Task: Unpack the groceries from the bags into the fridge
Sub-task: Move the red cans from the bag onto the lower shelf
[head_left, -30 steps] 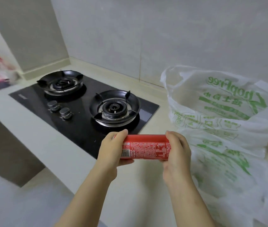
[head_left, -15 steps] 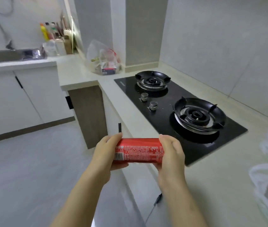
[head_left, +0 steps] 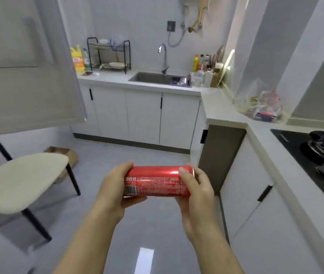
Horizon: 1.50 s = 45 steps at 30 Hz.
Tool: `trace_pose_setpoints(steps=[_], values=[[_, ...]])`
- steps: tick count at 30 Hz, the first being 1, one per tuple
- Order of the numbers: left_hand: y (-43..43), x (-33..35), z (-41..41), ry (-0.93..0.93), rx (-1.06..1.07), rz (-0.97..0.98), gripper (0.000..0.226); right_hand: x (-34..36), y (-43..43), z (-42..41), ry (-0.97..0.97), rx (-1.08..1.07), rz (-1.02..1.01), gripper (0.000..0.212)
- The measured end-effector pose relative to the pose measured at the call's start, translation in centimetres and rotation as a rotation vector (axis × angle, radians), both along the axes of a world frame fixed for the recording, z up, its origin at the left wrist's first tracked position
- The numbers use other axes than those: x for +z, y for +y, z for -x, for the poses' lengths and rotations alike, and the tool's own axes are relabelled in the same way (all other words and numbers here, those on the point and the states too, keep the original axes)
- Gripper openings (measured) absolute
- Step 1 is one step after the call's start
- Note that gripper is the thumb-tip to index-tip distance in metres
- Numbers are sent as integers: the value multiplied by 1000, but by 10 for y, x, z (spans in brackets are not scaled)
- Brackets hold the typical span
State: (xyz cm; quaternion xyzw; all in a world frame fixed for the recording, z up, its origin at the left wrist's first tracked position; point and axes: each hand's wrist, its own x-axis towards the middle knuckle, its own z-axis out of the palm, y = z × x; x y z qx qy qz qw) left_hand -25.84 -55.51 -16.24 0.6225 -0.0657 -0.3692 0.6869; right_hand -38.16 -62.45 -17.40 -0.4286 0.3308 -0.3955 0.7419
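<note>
Hands out front in the head view, and between them a red can (head_left: 158, 181) lies on its side, level, held in the air above the grey floor (head_left: 101, 224). The left hand (head_left: 113, 189) grasps the barcode end, thumb over the top and fingers curled underneath. The right hand (head_left: 196, 186) grasps the other end, thumb laid along the top of the can and fingers wrapped round behind the rim. So both hands are clamped on the can, one at each end, with the printed label facing up at the camera.

To the left is a chair (head_left: 18, 180) with a pale cushioned seat and dark legs, and a cardboard box (head_left: 62, 155) sits on the floor just behind it. A pale, blurred panel fills the upper left; I can't tell what it is.

Straight ahead, white cabinets (head_left: 143, 117) run under a counter with a steel sink (head_left: 153, 78) and a curved faucet (head_left: 164, 56). A black dish rack (head_left: 108, 54) stands left of the sink, with a yellow bottle (head_left: 77, 59) beside it. Bottles cluster in the corner to the sink's right.

On the right, the counter (head_left: 222, 107) turns toward the camera, and a clear plastic bag (head_left: 262, 105) of groceries sits on it near the wall. Closer in, at the frame edge, is a black gas stove (head_left: 315, 153) with its burner and knobs, well apart from the can.
</note>
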Motion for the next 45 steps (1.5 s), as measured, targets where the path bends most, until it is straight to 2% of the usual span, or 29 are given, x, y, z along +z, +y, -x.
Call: trace_pose_setpoints(steps=[4, 9, 13, 16, 19, 26, 35, 39, 42, 45], values=[[49, 6, -56, 45, 214, 37, 18, 8, 28, -70, -83, 248, -5, 70], [98, 14, -105, 117, 450, 102, 19, 13, 62, -147, -183, 492, -18, 84], [143, 14, -149, 155, 657, 177, 20, 16, 100, -212, -184, 774, 92, 72], [177, 13, -185, 180, 788, 225, 27, 16, 135, -261, -142, 959, 201, 45], [208, 17, -219, 135, 940, 210, 26, 20, 167, -310, -119, 1075, 246, 37], [265, 35, -293, 11, 1174, 148, 27, 38, 225, -413, -140, 1234, 379, 41], [339, 56, -339, -69, 1428, 182, 25, 47, 309, -483, -232, 1402, 365, 46], [378, 57, -356, -117, 1400, 165, 27, 56, 351, -505, -284, 1473, 336, 52], [405, 58, -373, -173, 1373, 87, 31, 64, 380, -524, -335, 1487, 300, 49], [436, 67, -393, -308, 1331, -62, 31, 74, 414, -542, -385, 1400, 324, 44]])
